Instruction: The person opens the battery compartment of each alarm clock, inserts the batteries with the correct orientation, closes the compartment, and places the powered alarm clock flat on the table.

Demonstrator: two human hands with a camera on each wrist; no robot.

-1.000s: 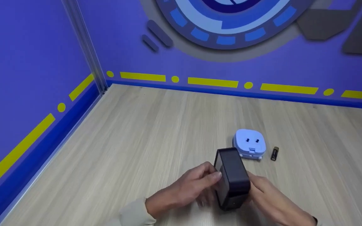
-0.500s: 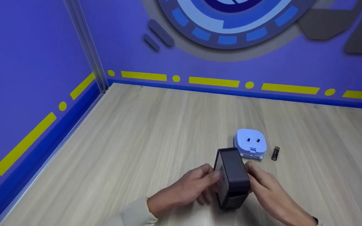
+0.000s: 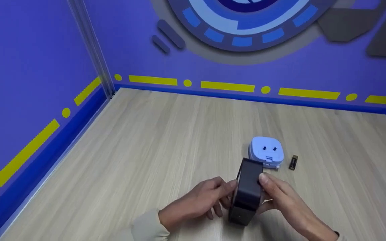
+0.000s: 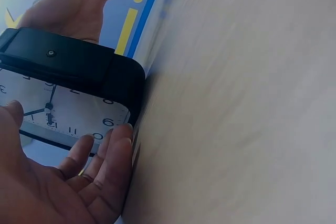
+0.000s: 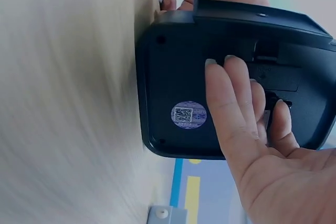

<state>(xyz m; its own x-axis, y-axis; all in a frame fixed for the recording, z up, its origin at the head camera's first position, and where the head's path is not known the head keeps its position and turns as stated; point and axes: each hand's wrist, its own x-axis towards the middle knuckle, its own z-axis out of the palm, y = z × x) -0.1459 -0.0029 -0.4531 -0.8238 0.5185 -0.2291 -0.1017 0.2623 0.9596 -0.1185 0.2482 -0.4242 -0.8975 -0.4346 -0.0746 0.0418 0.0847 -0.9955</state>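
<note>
A black alarm clock (image 3: 248,187) with a white dial (image 4: 73,106) is between my two hands, on edge close over the table. My left hand (image 3: 201,197) holds it from the dial side; in the left wrist view its thumb lies over the dial and its fingertips reach the rim. Behind the clock, my right hand (image 3: 288,201) grips it; the right wrist view shows curled fingers on the back, thumb at a small black knob (image 5: 271,99). Near that hand are a battery cover (image 5: 281,77) and a round QR-code sticker (image 5: 189,115).
Just beyond the clock sits a light blue rounded box (image 3: 266,150) with two small black knobs and a latch-like tab. A black and gold battery (image 3: 293,162) lies to its right. Blue panels (image 3: 152,60) border the wooden table (image 3: 166,134) at the back and left.
The clock has turned, so its dial shows less in the head view and its far end has shifted right. My right thumb has come up to its edge; the left hand has barely moved.
</note>
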